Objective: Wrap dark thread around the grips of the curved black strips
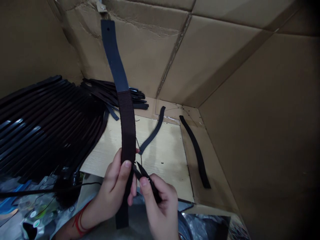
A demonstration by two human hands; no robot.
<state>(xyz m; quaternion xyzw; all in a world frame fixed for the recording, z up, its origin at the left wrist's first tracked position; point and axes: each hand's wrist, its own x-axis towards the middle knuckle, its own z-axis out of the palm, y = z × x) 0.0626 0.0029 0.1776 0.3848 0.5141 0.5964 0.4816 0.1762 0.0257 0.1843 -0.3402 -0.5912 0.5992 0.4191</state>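
My left hand (pixel 117 185) grips a long dark strap (pixel 128 130) near its lower part, thumb on the front face. The strap stands almost upright, with a smooth black upper end pierced by a small hole and a brown, thread-wrapped middle. In my right hand (pixel 160 203) is a pair of small black thread snips (pixel 145 175), held closed in the fingers. Its blades are parted, with their tips right beside the strap's right edge. A dark thread (pixel 141 160) hangs next to the blades; whether they touch it I cannot tell.
A large pile of dark straps (pixel 50 123) fills the left side. Two loose black strips (pixel 155 131), (pixel 196 150) lie on the pale board (pixel 170 166) and cardboard. Tall cardboard walls (pixel 220 66) stand behind and right. Plastic bags (pixel 42 206) lie at lower left.
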